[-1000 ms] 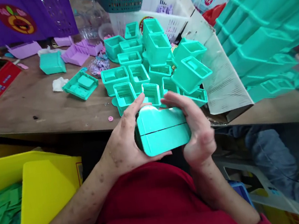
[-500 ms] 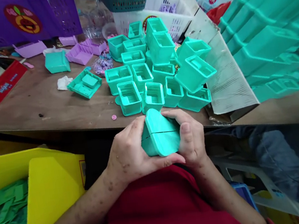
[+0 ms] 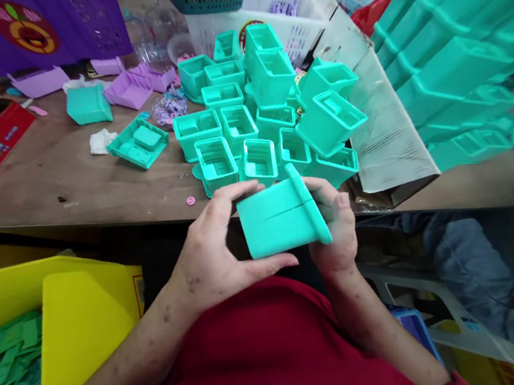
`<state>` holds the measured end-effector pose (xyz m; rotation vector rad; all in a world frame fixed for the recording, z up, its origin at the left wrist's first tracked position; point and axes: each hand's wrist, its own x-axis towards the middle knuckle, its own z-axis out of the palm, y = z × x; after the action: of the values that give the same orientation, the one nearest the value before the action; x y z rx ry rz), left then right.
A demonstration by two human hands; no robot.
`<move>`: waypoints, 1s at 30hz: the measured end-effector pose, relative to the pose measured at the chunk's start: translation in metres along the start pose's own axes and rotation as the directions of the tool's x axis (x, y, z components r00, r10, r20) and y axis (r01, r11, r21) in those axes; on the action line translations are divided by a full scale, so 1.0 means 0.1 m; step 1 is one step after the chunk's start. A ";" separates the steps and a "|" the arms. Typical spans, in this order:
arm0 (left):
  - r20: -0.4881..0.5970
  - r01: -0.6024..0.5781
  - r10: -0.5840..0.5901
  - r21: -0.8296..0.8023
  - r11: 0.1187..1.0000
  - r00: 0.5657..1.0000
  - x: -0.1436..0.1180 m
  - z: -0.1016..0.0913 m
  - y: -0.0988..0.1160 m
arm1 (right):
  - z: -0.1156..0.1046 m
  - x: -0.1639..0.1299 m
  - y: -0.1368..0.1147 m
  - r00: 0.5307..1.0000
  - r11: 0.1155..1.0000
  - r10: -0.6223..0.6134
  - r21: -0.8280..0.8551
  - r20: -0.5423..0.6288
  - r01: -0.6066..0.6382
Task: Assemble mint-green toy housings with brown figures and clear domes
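Between my two hands, just in front of the table edge, is a teal plastic box [image 3: 277, 218] lying on its side. It has a wide flared rim at the right and a thin dark seam along the side facing me. My right hand [image 3: 336, 229] is wrapped round the rim end. My left hand [image 3: 214, 246] curves loosely round the other end, thumb along the lower edge and fingertips partly hidden behind the top. Beyond them, several similar teal boxes [image 3: 259, 160] stand close together, open tops up, some stacked.
A teal tray-like part [image 3: 138, 142], lilac plastic parts [image 3: 129, 90] and a small pink disc [image 3: 190, 201] lie on the table. A cardboard flap [image 3: 386, 129] borders stacked teal boxes [image 3: 457, 49] at the right. A yellow bin [image 3: 87, 344] with green pieces stands lower left.
The box has been turned so its long side faces me and its rim points right. My left hand has loosened its hold and shifted slightly left. The whole view has shifted a little.
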<state>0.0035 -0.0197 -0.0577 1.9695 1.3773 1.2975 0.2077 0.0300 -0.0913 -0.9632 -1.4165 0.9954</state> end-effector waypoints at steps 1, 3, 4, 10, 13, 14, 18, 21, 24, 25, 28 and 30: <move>-0.038 -0.009 0.009 -0.012 1.000 0.999 -0.01 -0.01 -0.03 | 0.01 0.01 -0.01 1.000 0.999 0.018 0.038 0.015 -0.018; -0.065 -0.065 0.067 0.028 0.997 0.996 -0.03 -0.02 -0.07 | 0.04 0.02 -0.10 0.997 0.998 0.010 0.060 0.076 -0.015; -0.047 -0.105 0.109 0.066 0.992 0.993 -0.03 -0.02 -0.08 | 0.06 0.03 -0.15 0.995 0.999 -0.005 0.052 0.103 0.000; -0.033 -0.196 0.196 0.012 0.981 0.980 -0.01 0.04 0.05 | 0.17 0.01 -0.38 0.988 0.996 -0.077 0.055 0.135 0.070; -0.055 -0.155 0.153 -0.040 0.987 0.987 -0.06 0.13 0.14 | 0.18 -0.02 -0.38 0.990 0.993 -0.065 0.110 0.121 0.052; -0.076 -0.152 0.149 -0.041 0.988 0.986 -0.08 0.16 0.15 | 0.17 -0.03 -0.38 0.991 0.992 -0.066 0.118 0.120 0.052; -0.144 -0.144 0.137 -0.040 0.989 0.980 -0.13 0.21 0.16 | 0.17 -0.06 -0.40 0.990 0.997 -0.044 0.073 0.131 0.034; -0.146 -0.156 0.146 -0.053 0.986 0.978 -0.11 0.22 0.12 | 0.19 -0.07 -0.40 0.993 0.997 -0.024 0.073 0.115 0.016; -0.116 -0.186 0.173 -0.107 0.977 0.978 -0.08 0.25 0.09 | 0.16 -0.06 -0.39 0.995 0.991 -0.053 0.129 0.079 0.042; -0.081 -0.192 0.183 -0.123 0.974 0.980 -0.08 0.27 0.08 | 0.14 -0.05 -0.39 0.996 0.989 -0.049 0.139 0.071 0.039; 0.012 -0.201 0.204 -0.119 0.972 0.979 -0.12 0.32 0.04 | 0.05 0.01 -0.37 0.999 0.974 0.043 0.223 0.009 -0.044; 0.048 -0.169 0.176 -0.111 0.979 0.983 -0.16 0.31 -0.02 | 0.01 0.05 -0.33 0.985 0.921 0.168 0.361 -0.034 -0.144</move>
<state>0.0277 -0.0278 -0.0812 2.0738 1.1076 1.3487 0.2051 0.0242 -0.0585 -0.8353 -1.0661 1.2786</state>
